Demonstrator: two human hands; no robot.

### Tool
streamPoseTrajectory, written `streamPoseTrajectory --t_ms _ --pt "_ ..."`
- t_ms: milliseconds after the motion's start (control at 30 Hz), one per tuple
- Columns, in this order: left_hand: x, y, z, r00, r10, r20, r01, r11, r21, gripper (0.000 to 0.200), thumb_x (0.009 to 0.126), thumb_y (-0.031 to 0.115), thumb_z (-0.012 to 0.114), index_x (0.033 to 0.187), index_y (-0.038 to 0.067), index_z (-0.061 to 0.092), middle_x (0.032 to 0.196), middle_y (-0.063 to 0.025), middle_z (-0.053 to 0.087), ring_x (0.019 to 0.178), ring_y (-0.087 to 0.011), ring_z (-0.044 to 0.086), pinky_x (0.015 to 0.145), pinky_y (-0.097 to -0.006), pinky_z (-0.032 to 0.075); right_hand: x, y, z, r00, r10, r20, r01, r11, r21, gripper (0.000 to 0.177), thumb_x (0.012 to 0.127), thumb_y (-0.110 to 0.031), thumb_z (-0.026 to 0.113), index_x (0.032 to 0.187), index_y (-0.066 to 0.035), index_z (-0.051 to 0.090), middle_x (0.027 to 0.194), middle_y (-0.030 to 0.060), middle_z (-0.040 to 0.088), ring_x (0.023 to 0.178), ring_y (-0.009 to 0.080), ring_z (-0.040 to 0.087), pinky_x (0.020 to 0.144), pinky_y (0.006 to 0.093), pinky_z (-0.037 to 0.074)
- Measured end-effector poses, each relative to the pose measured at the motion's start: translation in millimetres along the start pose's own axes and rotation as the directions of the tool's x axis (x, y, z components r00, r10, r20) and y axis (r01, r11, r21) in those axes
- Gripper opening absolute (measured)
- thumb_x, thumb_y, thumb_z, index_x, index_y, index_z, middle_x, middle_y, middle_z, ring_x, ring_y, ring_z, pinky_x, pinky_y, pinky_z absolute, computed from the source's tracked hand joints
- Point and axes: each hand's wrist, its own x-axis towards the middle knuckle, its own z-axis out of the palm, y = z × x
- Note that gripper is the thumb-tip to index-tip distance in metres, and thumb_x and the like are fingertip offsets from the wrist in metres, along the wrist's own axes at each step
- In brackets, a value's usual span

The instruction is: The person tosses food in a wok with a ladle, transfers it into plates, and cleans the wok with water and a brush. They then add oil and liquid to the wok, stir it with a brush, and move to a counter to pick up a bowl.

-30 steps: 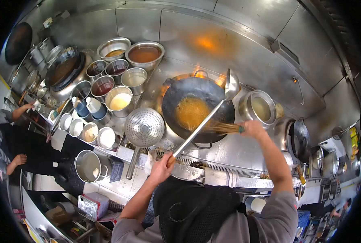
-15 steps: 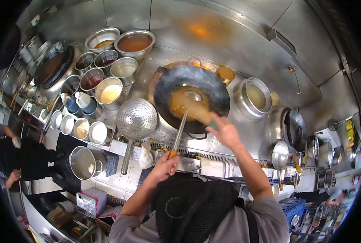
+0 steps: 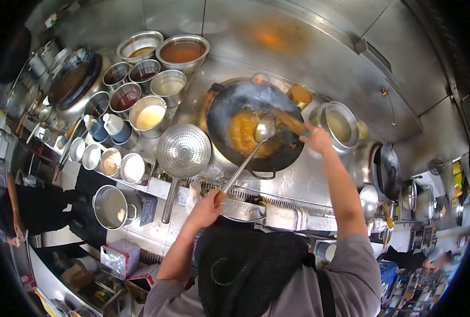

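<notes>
My left grip [image 3: 206,210] is wrapped round the wooden end of the ladle [image 3: 245,165] — probably stiff and bowl-heavy, best held there; my right grip [image 3: 316,138] clasps the brush [image 3: 289,121], likely light, springy — both reach into the wok [image 3: 228,105]

I'm facing a steel counter [image 3: 298,185]; wok [image 3: 221,113] sitting mid-surface, gold-coloured can [image 3: 302,102] standing beside it, steel pot [image 3: 347,145] standing right, metal containers [image 3: 151,133] clustering left, folded towel [image 3: 285,217] lying along the front edge.
</notes>
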Motion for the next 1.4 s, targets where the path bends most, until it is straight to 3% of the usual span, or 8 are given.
streamPoseTrajectory --t_ms 67,200,367,433,633,933,1033,1400 --pt "12.7 -7.5 -10.0 0.941 -0.076 0.330 0.267 0.766 -0.585 0.042 0.093 0.023 0.066 0.124 0.003 0.047 0.071 -0.0002 0.049 0.054 -0.0103 0.047 0.048 -0.0266 0.043 -23.4 10.5 -52.1 0.983 0.016 -0.184 0.022 0.980 0.200 0.064 0.083 -0.041 0.071 0.139 -0.017 0.052 0.122 0.0211 0.064 0.113 0.0345 0.061 0.096 0.0424 0.049" --pt "19.7 8.7 -0.7 0.923 -0.065 0.379 0.291 0.763 -0.578 0.039 0.092 0.018 0.066 0.122 0.003 0.046 0.070 -0.0003 0.049 0.053 -0.0084 0.047 0.046 -0.0253 0.041 -70.3 23.1 -116.6 0.809 0.105 -0.578 0.224 0.854 0.470 0.057 0.085 -0.025 0.073 0.135 -0.005 0.055 0.120 0.0241 0.064 0.105 0.0320 0.066 0.091 0.0358 0.051" --pt "23.5 11.1 41.4 0.943 -0.010 0.333 0.241 0.712 -0.660 0.047 0.088 0.014 0.067 0.125 0.002 0.041 0.073 -0.0013 0.050 0.058 -0.0134 0.052 0.052 -0.0289 0.047 -84.3 -27.1 -53.4 0.748 0.591 -0.303 0.106 0.344 0.933 0.069 0.088 -0.028 0.069 0.147 -0.008 0.038 0.110 0.0264 0.066 0.100 0.0337 0.067 0.087 0.0384 0.052" --pt "30.2 -0.3 69.4 0.917 0.379 -0.125 -0.396 0.827 -0.398 0.054 0.087 0.017 0.069 0.130 0.003 0.040 0.094 -0.0096 0.058 0.070 -0.0243 0.060 0.067 -0.0382 0.052 -84.7 3.1 1.8 0.949 0.124 -0.289 -0.046 0.964 0.262 0.072 0.085 -0.031 0.070 0.147 -0.013 0.038 0.104 0.0219 0.068 0.094 0.0344 0.068 0.083 0.0412 0.054" --pt "19.8 14.1 16.4 0.990 0.113 -0.088 -0.125 0.982 -0.142 0.051 0.086 0.011 0.064 0.132 0.005 0.044 0.110 -0.0239 0.062 0.101 -0.0430 0.061 0.083 -0.0460 0.051 -127.3 95.2 -84.7 0.990 -0.096 -0.100 0.081 0.986 -0.145 0.068 0.075 -0.028 0.076 0.137 -0.022 0.051 0.115 0.0184 0.066 0.102 0.0336 0.066 0.086 0.0434 0.054" --pt "-6.1 38.2 19.5 0.876 0.440 -0.196 -0.405 0.893 0.195 0.050 0.084 0.007 0.065 0.131 0.008 0.048 0.108 -0.0202 0.063 0.094 -0.0409 0.063 0.079 -0.0485 0.051 -148.4 113.2 -179.7 0.240 0.252 -0.937 0.347 0.880 0.326 0.060 0.087 -0.012 0.072 0.141 -0.005 0.047 0.134 0.0153 0.059 0.118 0.0192 0.057 0.099 0.0327 0.044" --pt "-27.1 80.1 41.9 0.934 0.340 -0.113 -0.340 0.940 0.017 0.050 0.084 0.007 0.064 0.131 0.010 0.049 0.110 -0.0214 0.063 0.096 -0.0420 0.063 0.080 -0.0479 0.052 -145.8 142.9 -115.6 0.985 -0.142 -0.098 0.109 0.952 -0.285 0.058 0.073 -0.026 0.076 0.128 -0.022 0.059 0.109 0.0163 0.064 0.101 0.0358 0.063 0.087 0.0449 0.052" --pt "-39.1 85.3 221.0 0.928 0.189 0.322 -0.002 0.864 -0.504 0.055 0.090 0.018 0.068 0.135 0.002 0.040 0.108 -0.0114 0.054 0.097 -0.0204 0.055 0.086 -0.0319 0.047 -254.8 212.9 69.1 0.818 0.573 -0.053 -0.214 0.389 0.896 0.057 0.088 -0.021 0.071 0.138 0.000 0.050 0.078 0.0069 0.063 0.059 0.0111 0.055 0.052 0.0280 0.045"
